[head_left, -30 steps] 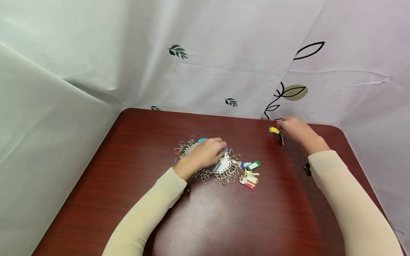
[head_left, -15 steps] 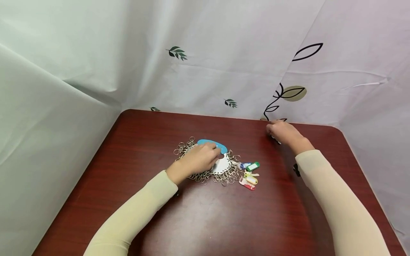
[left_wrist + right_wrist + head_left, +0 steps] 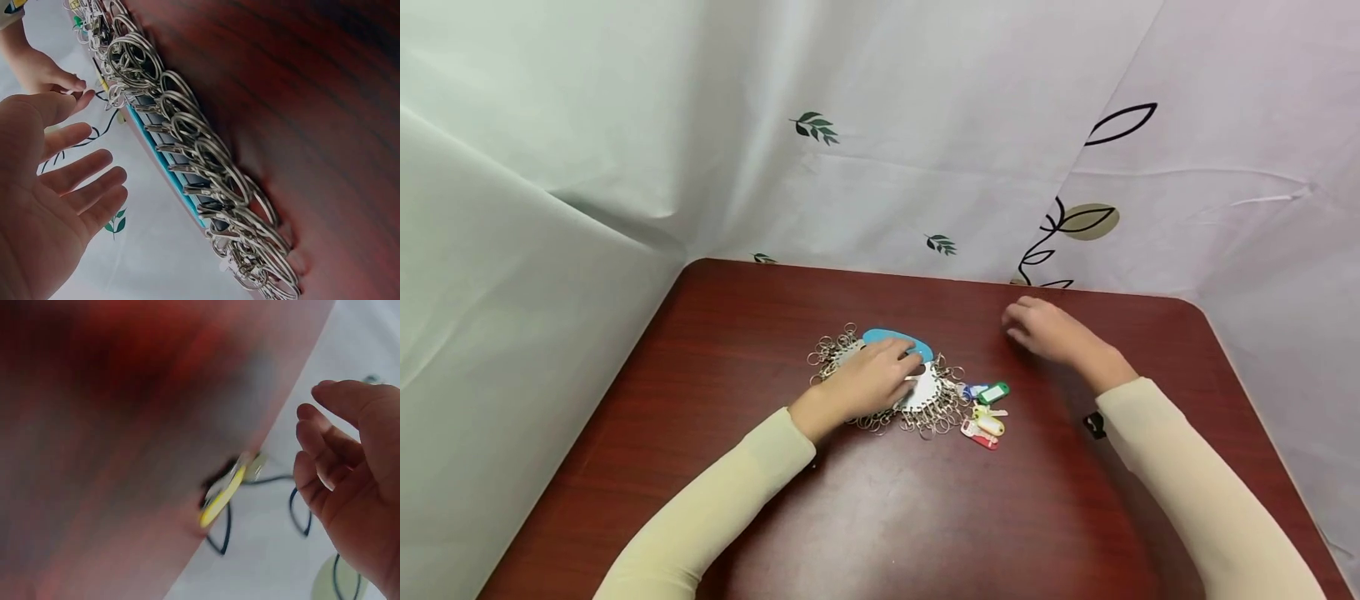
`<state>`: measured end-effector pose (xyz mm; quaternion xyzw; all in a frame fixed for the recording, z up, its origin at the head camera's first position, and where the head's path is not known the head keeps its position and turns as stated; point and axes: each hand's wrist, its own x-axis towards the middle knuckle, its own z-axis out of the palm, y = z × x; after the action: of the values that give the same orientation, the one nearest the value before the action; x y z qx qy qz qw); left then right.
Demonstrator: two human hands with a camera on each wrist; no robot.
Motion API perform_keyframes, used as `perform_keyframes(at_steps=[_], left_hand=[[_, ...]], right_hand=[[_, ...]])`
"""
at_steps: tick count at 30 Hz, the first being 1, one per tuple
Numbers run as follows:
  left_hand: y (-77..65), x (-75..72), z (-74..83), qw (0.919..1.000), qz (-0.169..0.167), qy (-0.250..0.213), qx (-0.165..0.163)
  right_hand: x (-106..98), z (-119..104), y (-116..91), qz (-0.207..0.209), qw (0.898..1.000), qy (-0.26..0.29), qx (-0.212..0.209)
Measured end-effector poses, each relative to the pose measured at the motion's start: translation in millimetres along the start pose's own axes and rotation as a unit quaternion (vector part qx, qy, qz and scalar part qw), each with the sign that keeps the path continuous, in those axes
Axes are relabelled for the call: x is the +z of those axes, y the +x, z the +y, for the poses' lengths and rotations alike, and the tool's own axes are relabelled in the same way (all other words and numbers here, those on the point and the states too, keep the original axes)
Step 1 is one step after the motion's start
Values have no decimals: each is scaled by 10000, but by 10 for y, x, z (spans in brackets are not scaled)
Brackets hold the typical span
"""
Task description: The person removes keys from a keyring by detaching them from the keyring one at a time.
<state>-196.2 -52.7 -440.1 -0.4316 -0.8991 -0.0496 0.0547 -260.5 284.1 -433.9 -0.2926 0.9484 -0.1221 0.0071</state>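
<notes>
In the head view my left hand (image 3: 868,379) hovers over a key holder with a blue handle (image 3: 883,336), white plates and many metal clips and split rings. Its fingers look spread and relaxed in the left wrist view, apart from the rings (image 3: 206,156). My right hand (image 3: 1048,335) is over the table's back right, fingers loosely bent and holding nothing. A yellow key tag (image 3: 222,503) with a key, blurred in the right wrist view, lies on the table near that hand; the head view hides it behind the hand.
Right of the key holder lie a green key tag (image 3: 993,393), a blue key tag (image 3: 976,391), a yellow key tag (image 3: 989,424) with a key, and a red key tag (image 3: 981,436). White patterned curtains (image 3: 880,192) enclose the dark red table (image 3: 880,517).
My right hand has moved left and nearer, and the yellow tag seen beside it is now hidden in the head view. My left hand has shifted slightly left, uncovering more of the blue handle.
</notes>
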Motion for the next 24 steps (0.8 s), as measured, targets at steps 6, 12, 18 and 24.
perform_keyframes(at_steps=[6, 12, 18, 24], left_hand=[[12, -6, 56, 10000, 2, -66, 48], [28, -11, 90, 9999, -118, -50, -38], [98, -9, 146, 9993, -210, -136, -262], [169, 8, 211, 9981, -232, -372, -439]], right_hand=[[64, -274, -71, -191, 9984, 522, -103], [148, -479, -140, -292, 9935, 1054, -302], [267, -618, -186, -550, 9898, 1272, -337], [355, -703, -159, -688, 9895, 1238, -291]])
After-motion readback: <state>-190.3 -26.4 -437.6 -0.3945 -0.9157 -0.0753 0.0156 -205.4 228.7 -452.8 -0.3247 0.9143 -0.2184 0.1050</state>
